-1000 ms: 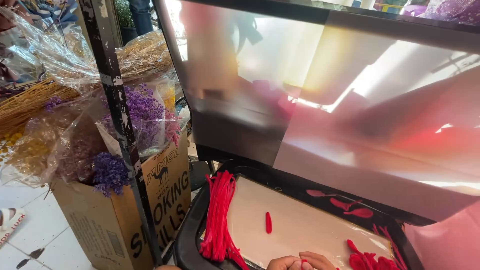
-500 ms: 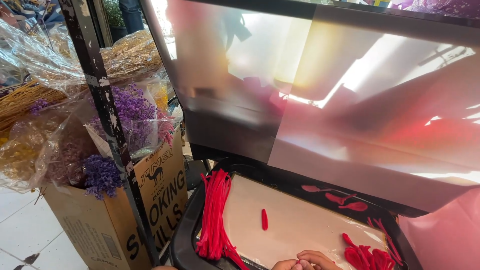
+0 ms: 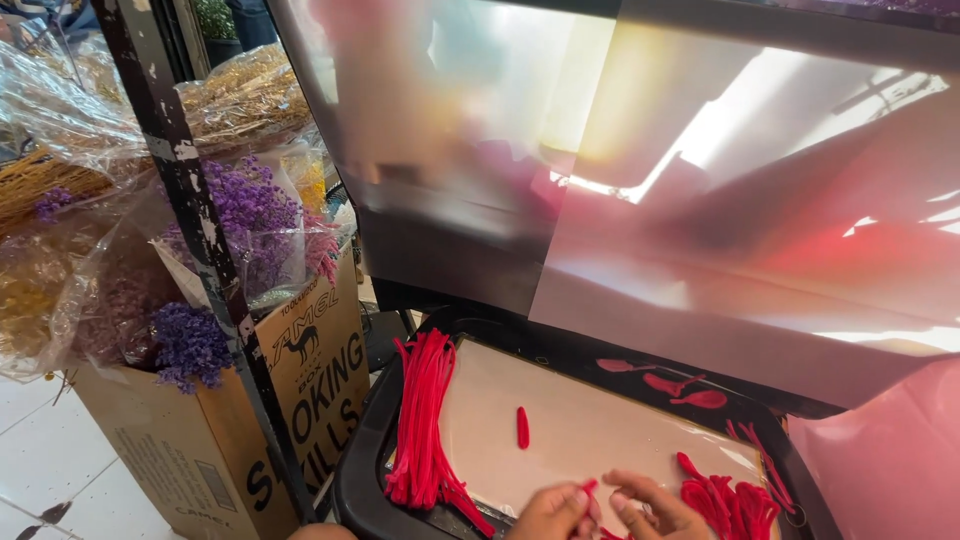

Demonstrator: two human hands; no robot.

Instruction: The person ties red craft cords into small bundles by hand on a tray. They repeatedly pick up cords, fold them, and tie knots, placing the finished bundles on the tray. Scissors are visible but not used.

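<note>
left hand (image 3: pixel 555 512): bottom edge of view, fingers pinched on a small red piece (image 3: pixel 590 486), held just above the pale board (image 3: pixel 590 420). right hand (image 3: pixel 655 505): just beside it, fingers curled, grip cannot be told. red strips (image 3: pixel 425 420): bundled along board's left edge. loose red piece (image 3: pixel 522 427): mid-board, apart. black tray (image 3: pixel 365 470) beneath.

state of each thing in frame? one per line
Left hand: pinching a small red piece with the right.
Right hand: fingers curled at that piece.
Red strip bundle: lying along tray's left side.
Single red piece: loose on the beige sheet.
Black tray: holding sheet and strips.
Cardboard box: open, holding wrapped dried flowers.
</note>
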